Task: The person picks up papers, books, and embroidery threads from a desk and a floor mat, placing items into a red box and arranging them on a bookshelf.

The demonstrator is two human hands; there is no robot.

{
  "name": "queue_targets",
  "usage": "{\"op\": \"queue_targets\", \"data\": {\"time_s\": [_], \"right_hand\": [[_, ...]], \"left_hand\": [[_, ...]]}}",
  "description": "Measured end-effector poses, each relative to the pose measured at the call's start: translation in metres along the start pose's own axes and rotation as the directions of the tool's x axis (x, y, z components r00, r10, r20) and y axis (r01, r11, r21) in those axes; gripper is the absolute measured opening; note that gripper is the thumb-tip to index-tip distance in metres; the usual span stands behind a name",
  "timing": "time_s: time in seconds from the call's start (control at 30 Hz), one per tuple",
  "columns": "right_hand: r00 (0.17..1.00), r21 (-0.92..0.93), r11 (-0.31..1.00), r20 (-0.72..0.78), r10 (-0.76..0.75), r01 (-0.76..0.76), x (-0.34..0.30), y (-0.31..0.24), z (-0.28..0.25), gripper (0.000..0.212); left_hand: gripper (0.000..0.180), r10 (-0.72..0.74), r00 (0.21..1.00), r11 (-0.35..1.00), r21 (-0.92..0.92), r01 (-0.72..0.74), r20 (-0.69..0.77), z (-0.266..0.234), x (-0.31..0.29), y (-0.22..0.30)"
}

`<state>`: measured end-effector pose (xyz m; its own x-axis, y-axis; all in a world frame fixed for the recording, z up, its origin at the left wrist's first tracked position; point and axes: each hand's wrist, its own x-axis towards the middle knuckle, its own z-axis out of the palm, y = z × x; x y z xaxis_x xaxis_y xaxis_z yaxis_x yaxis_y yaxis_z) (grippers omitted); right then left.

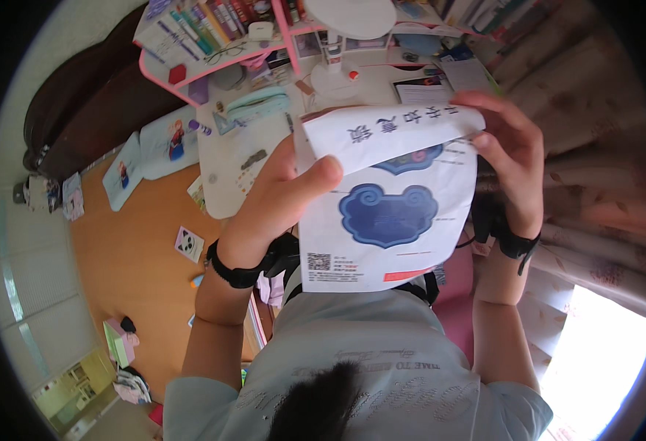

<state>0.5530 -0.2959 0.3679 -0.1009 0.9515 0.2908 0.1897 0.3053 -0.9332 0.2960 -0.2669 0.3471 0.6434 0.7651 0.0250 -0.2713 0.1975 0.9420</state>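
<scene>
Both hands hold up a white printed paper sheet (389, 257) in front of my body. A blue cloud-shaped picture fills its middle, and the top part folds over toward me, showing large black characters on the flap. My left hand (293, 184) grips the left edge, thumb on the front near the fold and fingers hidden behind the paper. My right hand (507, 140) pinches the upper right corner of the flap between thumb and fingers. Black straps circle both wrists.
Behind the paper stands a white desk (220, 173) with a teal pencil case (258, 104), a white lamp (352, 18) and pink-edged shelves of books (212, 26). Curtains (587, 147) hang at the right. On the left, small things lie on the orange-brown floor (131, 250).
</scene>
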Motion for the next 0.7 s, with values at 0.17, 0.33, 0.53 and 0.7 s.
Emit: {"op": "queue_targets", "data": {"time_s": [0.17,0.33,0.53,0.7], "right_hand": [[0.994,-0.106,0.993,-0.098,0.044,-0.055,0.005,-0.004,0.001,0.016],[0.976,-0.224,0.972,-0.216,0.026,-0.075,0.007,0.007,-0.004,0.023],[0.945,-0.144,0.974,-0.303,0.123,-0.173,0.011,0.004,-0.004,0.027],[0.924,-0.02,0.978,-0.332,0.191,-0.209,0.014,0.006,-0.004,0.027]], "left_hand": [[0.081,0.006,0.998,0.997,0.074,-0.011,0.07,-0.005,0.011,-0.004],[0.07,-0.141,0.983,0.986,0.104,0.129,0.114,-0.006,0.018,-0.005],[0.06,-0.098,0.983,0.985,0.157,0.074,0.152,0.0,0.025,0.0],[0.058,-0.048,0.979,0.98,0.201,0.007,0.197,-0.004,0.029,-0.005]]}}
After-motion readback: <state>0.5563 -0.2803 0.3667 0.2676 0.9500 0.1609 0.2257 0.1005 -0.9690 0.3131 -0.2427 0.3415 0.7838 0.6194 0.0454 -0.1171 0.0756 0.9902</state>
